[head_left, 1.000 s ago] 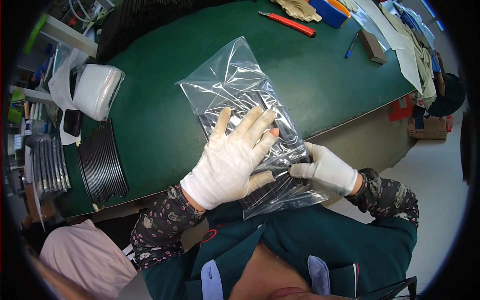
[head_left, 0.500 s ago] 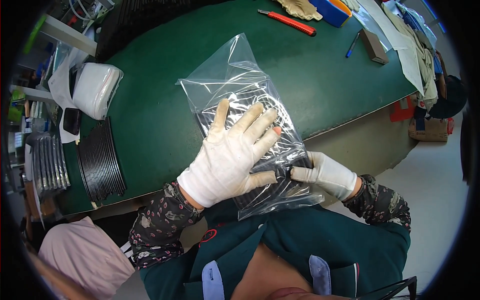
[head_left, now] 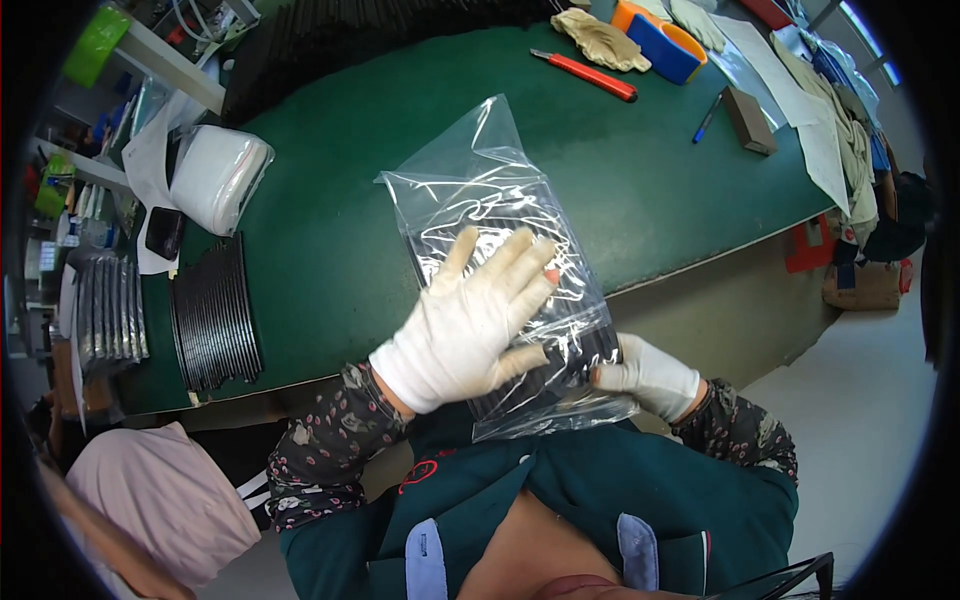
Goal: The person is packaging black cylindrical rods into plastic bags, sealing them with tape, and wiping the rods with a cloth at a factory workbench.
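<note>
A clear plastic bag filled with black strips lies at the table's near edge, its lower end reaching over toward my body. My left hand, in a white glove with one bare fingertip, is spread flat on top of the bag. The gloved right hand grips the bag's right edge near the lower end. Its thumb rests on top of the plastic, and the other fingers are hidden underneath.
Left on the green table are a row of black strips, a phone and a white wrapped pack. A red cutter knife, blue tape roll, pen and brown block lie far right. Someone in pink is at left.
My right hand has slid slightly along the bag's edge toward my body. The left hand stays spread on the bag, and the whole view has shifted a little.
</note>
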`<action>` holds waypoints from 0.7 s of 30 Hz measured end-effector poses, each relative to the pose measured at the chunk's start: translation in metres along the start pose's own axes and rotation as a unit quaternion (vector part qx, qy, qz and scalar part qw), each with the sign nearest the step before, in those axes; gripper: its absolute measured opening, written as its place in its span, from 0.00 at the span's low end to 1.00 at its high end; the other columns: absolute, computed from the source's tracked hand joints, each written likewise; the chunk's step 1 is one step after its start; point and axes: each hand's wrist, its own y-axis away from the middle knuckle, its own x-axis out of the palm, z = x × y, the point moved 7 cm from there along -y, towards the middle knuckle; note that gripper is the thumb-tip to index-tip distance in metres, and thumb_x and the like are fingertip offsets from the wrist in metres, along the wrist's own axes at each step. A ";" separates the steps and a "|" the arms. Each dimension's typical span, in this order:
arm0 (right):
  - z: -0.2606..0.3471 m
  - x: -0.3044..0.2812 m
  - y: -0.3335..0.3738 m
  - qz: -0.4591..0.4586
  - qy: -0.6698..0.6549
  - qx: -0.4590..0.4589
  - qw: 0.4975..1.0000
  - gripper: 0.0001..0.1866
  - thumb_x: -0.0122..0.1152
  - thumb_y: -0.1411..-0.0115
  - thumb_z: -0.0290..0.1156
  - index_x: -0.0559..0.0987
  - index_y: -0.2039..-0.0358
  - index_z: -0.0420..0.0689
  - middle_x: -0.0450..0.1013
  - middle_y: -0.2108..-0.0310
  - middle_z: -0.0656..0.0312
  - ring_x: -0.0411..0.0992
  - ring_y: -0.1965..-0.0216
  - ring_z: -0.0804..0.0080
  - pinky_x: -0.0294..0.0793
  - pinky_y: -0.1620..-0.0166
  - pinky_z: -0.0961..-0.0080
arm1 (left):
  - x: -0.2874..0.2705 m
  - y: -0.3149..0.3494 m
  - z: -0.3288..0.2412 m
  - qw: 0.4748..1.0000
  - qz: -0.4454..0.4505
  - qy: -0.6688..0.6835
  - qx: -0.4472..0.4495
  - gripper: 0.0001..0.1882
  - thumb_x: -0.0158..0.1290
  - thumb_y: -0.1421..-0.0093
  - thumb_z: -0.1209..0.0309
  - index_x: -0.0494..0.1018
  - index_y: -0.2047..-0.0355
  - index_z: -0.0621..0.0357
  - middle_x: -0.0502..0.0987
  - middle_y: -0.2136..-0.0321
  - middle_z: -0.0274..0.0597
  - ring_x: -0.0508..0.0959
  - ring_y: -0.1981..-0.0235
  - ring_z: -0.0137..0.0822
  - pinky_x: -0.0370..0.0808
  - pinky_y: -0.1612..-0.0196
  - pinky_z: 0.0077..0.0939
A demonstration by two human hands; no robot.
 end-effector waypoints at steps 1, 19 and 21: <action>-0.007 -0.005 0.000 -0.013 0.010 -0.002 1.000 0.20 0.63 0.43 0.29 0.73 0.50 0.39 0.75 0.56 0.62 0.73 0.57 0.74 0.74 0.52 0.76 | -0.003 0.005 -0.008 0.999 -0.016 0.027 -0.016 0.38 0.63 0.55 0.58 0.63 0.46 0.62 0.62 0.41 0.50 0.61 0.38 0.49 0.55 0.40 0.56; -0.004 0.000 -0.012 -0.060 -0.074 -0.042 0.995 0.15 0.57 0.44 0.19 0.72 0.55 0.33 0.76 0.66 0.51 0.78 0.68 0.60 0.81 0.63 0.71 | 0.002 -0.009 -0.030 0.991 -0.058 -0.116 -0.024 0.04 0.51 0.51 0.70 0.70 0.76 0.55 0.72 0.79 0.37 0.76 0.75 0.35 0.74 0.76 0.27; -0.001 0.002 -0.015 -0.066 -0.085 -0.071 0.992 0.15 0.57 0.44 0.19 0.72 0.56 0.33 0.76 0.67 0.51 0.78 0.68 0.61 0.81 0.63 0.71 | 0.003 -0.009 -0.026 0.995 -0.065 -0.068 -0.027 0.04 0.50 0.50 0.71 0.69 0.76 0.58 0.71 0.79 0.40 0.76 0.75 0.38 0.75 0.75 0.31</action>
